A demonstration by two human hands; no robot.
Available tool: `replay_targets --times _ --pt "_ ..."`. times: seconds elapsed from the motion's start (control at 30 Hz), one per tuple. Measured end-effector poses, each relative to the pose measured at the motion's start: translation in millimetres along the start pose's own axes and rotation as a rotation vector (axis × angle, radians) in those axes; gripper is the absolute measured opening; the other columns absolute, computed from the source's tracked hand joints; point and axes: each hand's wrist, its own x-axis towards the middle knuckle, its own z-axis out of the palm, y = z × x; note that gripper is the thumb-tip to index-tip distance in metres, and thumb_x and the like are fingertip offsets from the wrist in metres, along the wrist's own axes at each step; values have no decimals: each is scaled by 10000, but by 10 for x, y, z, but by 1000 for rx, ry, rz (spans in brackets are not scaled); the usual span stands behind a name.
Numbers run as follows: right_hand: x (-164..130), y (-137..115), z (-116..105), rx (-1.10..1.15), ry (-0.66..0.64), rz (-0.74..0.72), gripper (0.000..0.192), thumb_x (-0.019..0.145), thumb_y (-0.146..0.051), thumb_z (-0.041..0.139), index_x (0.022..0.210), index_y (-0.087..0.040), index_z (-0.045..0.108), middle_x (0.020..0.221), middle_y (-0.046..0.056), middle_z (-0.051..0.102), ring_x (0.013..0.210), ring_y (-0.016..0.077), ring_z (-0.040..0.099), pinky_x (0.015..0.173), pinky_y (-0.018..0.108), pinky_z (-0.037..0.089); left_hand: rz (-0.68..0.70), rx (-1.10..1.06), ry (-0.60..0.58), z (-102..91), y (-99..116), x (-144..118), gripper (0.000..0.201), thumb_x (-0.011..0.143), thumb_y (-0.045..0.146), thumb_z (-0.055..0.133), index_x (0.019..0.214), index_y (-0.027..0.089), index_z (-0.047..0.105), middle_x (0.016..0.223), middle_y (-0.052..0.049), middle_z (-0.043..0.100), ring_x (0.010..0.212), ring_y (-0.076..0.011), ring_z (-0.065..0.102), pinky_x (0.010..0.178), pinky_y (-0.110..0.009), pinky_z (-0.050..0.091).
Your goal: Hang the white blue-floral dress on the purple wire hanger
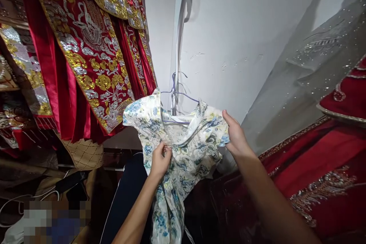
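A white dress (185, 164) with blue and yellow floral print hangs on a thin purple hanger (187, 95), which shows through the neckline. My left hand (160, 160) pinches the dress front just below the collar, thumb and fingertips together. At the other side, my right hand (235, 133) holds the cap sleeve at the right shoulder, with the thumb up along its edge and the other fingers partly hidden behind the cloth. Below my left hand, the skirt falls in narrow folds toward the bottom of the view.
Red garments (103, 57) with gold and silver embroidery hang at the left. A pale wall (223, 38) stands behind. On the right are a sheer sparkly fabric (309, 61) and a red beaded garment (320, 160). A white cable (28, 197) lies lower left.
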Motion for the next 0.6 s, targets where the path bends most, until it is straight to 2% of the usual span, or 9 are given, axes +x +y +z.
replay_targets --times 0.1,0.17,0.2,0.23,0.27,0.33,0.4,0.47,0.6 --pt "-190 105 -83 -123 252 -108 430 772 -425 716 1146 -223 650 1225 91 655 1163 273 608 926 401 524 -32 -38 4 -55 -72 -227 187 904 375 564 887 189 563 792 -9 547 761 -155 544 719 -248 437" --pt "-536 256 -69 -162 423 -174 462 754 -383 716 1176 -223 618 1253 84 621 1150 247 592 946 384 489 -73 -89 17 -92 -128 -425 232 913 388 568 1029 186 580 838 -19 565 783 -159 557 733 -253 450" --pt "-763 349 -27 -136 450 -140 380 790 -395 677 1121 -214 628 1156 75 647 1071 233 613 923 376 487 -95 -109 21 -111 -147 -521 250 917 396 573 1052 186 581 842 -21 565 787 -161 557 734 -255 450" --pt "-1009 446 38 -97 395 -59 282 824 -413 640 1021 -210 639 1004 59 662 942 217 630 857 358 496 -114 -117 19 -132 -155 -609 246 919 405 579 1030 185 585 826 -17 556 779 -161 550 727 -254 445" --pt "-1256 542 125 -52 259 45 230 853 -429 606 918 -211 635 888 45 650 830 205 624 778 338 499 -124 -112 9 -154 -149 -685 234 918 412 586 975 185 588 799 -11 543 763 -161 541 715 -252 436" --pt "-1682 707 334 5 -118 299 293 906 -487 541 863 -210 627 759 38 633 691 198 593 652 317 471 -124 -86 -35 -203 -97 -794 237 922 416 590 873 185 577 759 -3 533 744 -163 534 711 -253 424" --pt "-1934 810 538 4 -424 423 359 923 -535 522 791 -207 582 666 12 581 592 174 527 578 300 414 -115 -79 -88 -256 -14 -852 250 938 410 570 830 184 569 754 -6 557 754 -169 550 732 -258 424" --pt "-2000 850 679 -72 -542 400 423 931 -555 517 686 -211 494 591 -24 487 552 145 451 569 286 371 -106 -65 -127 -305 63 -876 264 959 402 539 815 183 567 763 -11 573 763 -172 556 740 -260 420" --pt "-1893 856 711 -253 -572 264 448 946 -549 500 658 -212 436 599 -41 432 585 134 414 595 271 344 -108 18 -135 -362 142 -890 271 966 399 530 811 181 566 761 -5 541 756 -164 513 717 -252 392"
